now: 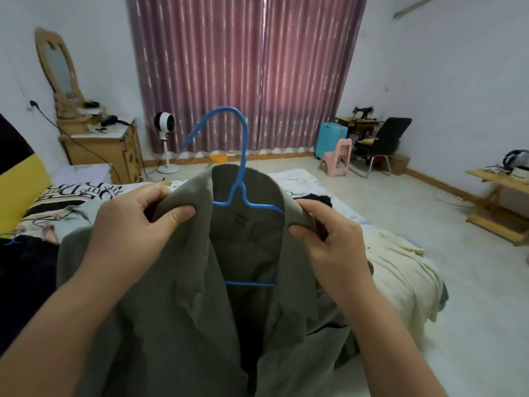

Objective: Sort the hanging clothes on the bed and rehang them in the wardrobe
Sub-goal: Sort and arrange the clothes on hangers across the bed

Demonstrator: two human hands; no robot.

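Bed, hands pinching jacket, hanger

The bed runs away from the camera, covered in a white printed sheet. At its left end, against the yellow and black headboard, lies a pillow with large lettering. Dark clothes lie along the near left edge, a black garment sits mid-bed, and a cream cloth drapes over the right edge.
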